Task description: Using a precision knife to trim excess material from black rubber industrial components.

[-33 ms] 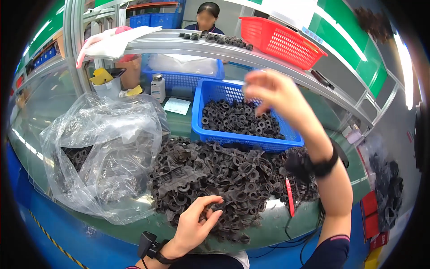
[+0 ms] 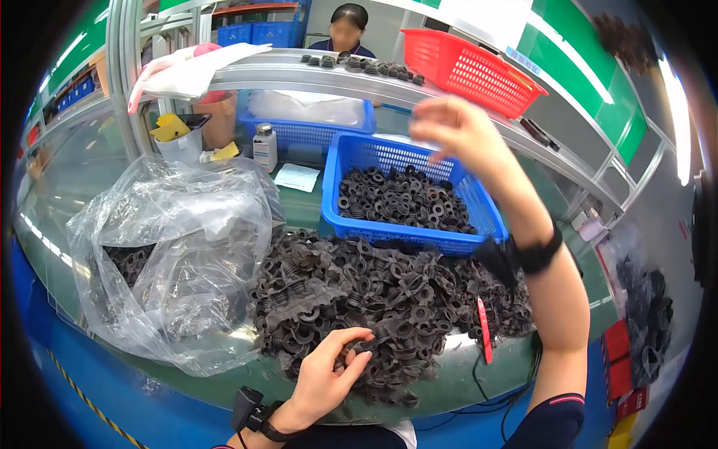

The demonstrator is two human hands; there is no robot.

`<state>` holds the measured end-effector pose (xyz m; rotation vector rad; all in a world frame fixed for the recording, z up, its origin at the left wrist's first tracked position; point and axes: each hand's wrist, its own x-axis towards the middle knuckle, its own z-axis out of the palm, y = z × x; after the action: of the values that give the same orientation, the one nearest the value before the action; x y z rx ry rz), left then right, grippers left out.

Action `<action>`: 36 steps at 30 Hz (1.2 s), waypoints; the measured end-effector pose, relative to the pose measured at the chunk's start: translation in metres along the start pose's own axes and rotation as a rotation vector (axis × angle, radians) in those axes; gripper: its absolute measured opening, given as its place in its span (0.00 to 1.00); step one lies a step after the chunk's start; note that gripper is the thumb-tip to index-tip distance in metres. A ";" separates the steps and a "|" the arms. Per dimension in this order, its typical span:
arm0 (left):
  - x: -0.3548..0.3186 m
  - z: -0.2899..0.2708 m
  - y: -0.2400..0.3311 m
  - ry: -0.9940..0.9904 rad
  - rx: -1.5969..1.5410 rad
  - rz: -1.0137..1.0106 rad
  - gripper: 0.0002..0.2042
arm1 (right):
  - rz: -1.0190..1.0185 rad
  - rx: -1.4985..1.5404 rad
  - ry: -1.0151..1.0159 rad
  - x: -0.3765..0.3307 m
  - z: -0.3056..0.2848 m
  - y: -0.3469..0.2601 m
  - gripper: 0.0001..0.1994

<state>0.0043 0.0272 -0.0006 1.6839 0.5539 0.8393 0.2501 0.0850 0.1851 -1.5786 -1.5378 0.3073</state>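
Observation:
A heap of black ribbed rubber rings point(image 2: 366, 280), some joined by thin flash, covers the middle of the table. At its near edge my left hand point(image 2: 329, 378) is closed, with a dark rubber ring point(image 2: 362, 346) pinched between thumb and fingertips; the fingers partly hide it. Raised above the right side of a blue basket point(image 2: 411, 234) is my right hand point(image 2: 462, 135), its fingers apart and slightly curled, somewhat blurred, with nothing seen in them. Loose black rings point(image 2: 396, 198) fill the basket's bottom.
A clear plastic bag point(image 2: 179, 254) holding dark parts lies left of the heap. Red-handled tweezers point(image 2: 485, 329) rest at its right. A metal shelf carries a red basket point(image 2: 471, 71) and a row of black rings point(image 2: 366, 66). Beyond sits another person point(image 2: 345, 37).
My right hand has risen slightly, up and away from the basket's contents. My left hand has stayed in place with the rubber ring.

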 end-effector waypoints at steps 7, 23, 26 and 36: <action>0.002 -0.001 -0.002 -0.025 -0.027 -0.030 0.13 | 0.030 -0.402 0.495 0.117 -0.053 0.082 0.11; -0.003 -0.004 -0.010 -0.053 0.028 -0.053 0.11 | 0.080 -0.843 0.639 0.139 -0.033 0.104 0.20; -0.003 0.000 -0.017 -0.015 0.055 0.016 0.11 | -0.039 -0.869 0.716 0.130 -0.044 0.111 0.23; 0.008 -0.023 -0.010 -0.055 -0.696 -0.095 0.18 | -0.296 -0.334 0.311 -0.091 0.050 -0.054 0.17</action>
<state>-0.0079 0.0499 -0.0057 1.0308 0.2533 0.7940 0.1596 0.0151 0.1591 -1.5289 -1.5998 -0.3621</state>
